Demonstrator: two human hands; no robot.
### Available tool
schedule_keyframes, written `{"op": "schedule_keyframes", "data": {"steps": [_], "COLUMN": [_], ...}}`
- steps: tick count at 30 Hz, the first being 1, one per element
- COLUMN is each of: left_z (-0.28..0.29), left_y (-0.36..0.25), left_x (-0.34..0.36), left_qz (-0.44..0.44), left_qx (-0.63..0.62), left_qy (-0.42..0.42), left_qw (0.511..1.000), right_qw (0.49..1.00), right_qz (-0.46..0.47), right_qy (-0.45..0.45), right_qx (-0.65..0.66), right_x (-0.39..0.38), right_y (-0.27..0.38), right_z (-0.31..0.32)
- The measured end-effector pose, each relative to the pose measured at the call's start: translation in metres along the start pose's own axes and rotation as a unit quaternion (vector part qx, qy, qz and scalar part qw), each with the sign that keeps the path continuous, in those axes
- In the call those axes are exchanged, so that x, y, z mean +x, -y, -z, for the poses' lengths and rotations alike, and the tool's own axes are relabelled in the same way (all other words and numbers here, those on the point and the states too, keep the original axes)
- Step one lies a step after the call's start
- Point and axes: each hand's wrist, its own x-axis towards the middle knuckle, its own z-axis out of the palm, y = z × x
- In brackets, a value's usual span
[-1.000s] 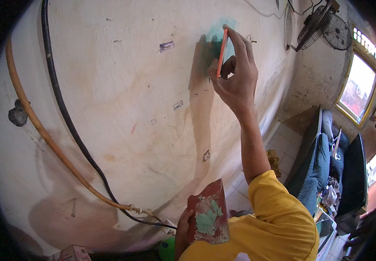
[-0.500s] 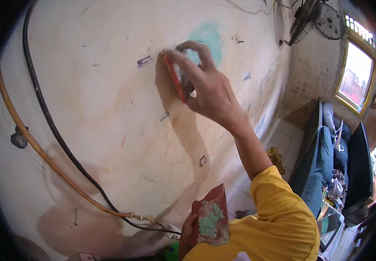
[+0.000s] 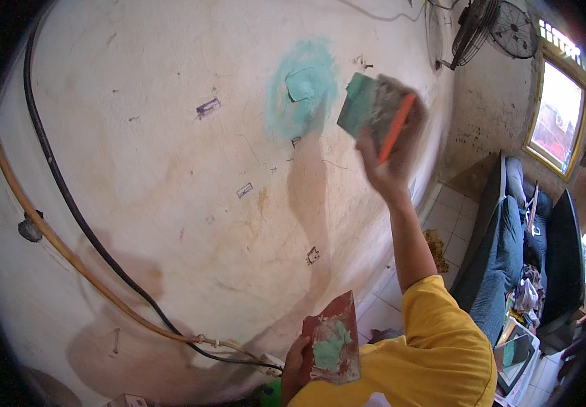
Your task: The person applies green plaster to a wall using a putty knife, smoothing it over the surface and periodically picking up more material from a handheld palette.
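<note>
Raised off the wall, my right hand (image 3: 382, 166) grips a putty scraper (image 3: 359, 105) with an orange-red edge strip. Green putty coats its blade, and motion blurs the hand and the tool. To its left on the wall is a wet green putty patch (image 3: 306, 85), thicker in the middle and thinly smeared around. Low in front of my body, my left hand (image 3: 295, 359) is closed on a flat dark-red plate (image 3: 340, 308). A lump of green putty (image 3: 331, 347) lies on that plate. Most of the left fingers are hidden behind it.
A black cable (image 3: 79, 220) and an orange-brown hose (image 3: 69, 251) run down the left of the stained wall (image 3: 191, 176). At the right are a wall fan (image 3: 482, 30), a window (image 3: 556, 115) and a dark blue sofa (image 3: 493, 251) with clutter on it.
My right hand has moved right and away from the wall, turning the scraper so its putty-covered blade shows. The green patch is uncovered. My left hand and its plate have barely moved.
</note>
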Motion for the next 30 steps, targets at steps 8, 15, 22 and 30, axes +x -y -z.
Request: {"op": "schedule_keyframes", "data": {"steps": [8, 15, 22, 30], "left_z": [-0.001, 0.0, 0.002, 0.008], "left_y": [0.001, 0.003, 0.003, 0.003], "left_x": [-0.001, -0.006, -0.008, -0.013], "left_qz": [-0.002, -0.014, -0.023, -0.033], "left_qx": [0.0, -0.004, -0.003, 0.009], "left_qy": [-0.004, -0.01, -0.01, -0.021], "left_qw": [1.0, 1.0, 1.0, 0.999], "right_qw": [0.991, 0.973, 0.939, 0.951], "right_qz": [-0.057, -0.117, -0.213, -0.207], "right_qy": [-0.094, -0.1, -0.1, -0.099], "right_qx": [0.075, 0.172, 0.251, 0.209], "right_x": [-0.008, -0.002, -0.002, -0.005], "right_y": [-0.044, -0.041, -0.087, -0.094], "right_z": [0.0, -0.007, 0.006, -0.003]}}
